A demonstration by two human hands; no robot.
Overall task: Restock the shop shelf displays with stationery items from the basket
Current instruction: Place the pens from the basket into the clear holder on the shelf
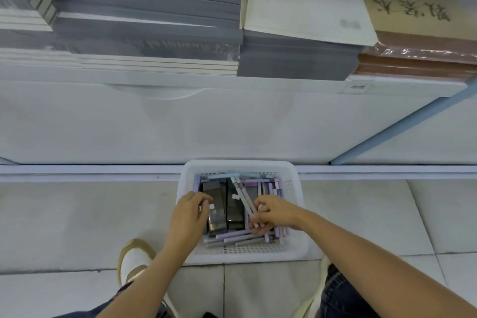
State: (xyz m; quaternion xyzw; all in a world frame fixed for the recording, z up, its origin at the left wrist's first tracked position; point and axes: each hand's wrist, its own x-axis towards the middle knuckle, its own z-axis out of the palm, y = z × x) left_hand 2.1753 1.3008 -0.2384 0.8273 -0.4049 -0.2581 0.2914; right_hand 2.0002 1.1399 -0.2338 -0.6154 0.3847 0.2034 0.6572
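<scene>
Head view: a person crouches over a white basket set on the tiled floor at the foot of a shop shelf. Both arms reach down into the basket.

The right hand is clenched around two white pens, fingers curled over their near ends. The pens slant up and away from that hand toward the far side of the basket.

The left hand has its fingers curled against the near-left edge of a dark box. It cannot be told whether this hand actually grips the box or only touches it. A second dark box lies between the two hands, side by side with the first.

Loose lilac pens lie in a jumble below and beyond the right hand, along the basket's near and right sides, with a pale blue one at the far wall.

Well beyond both hands, stacks of grey notebooks sit on the shelf, and a brown wrapped stack sits beyond the right hand. A pale shoe rests on the floor below the left forearm.
</scene>
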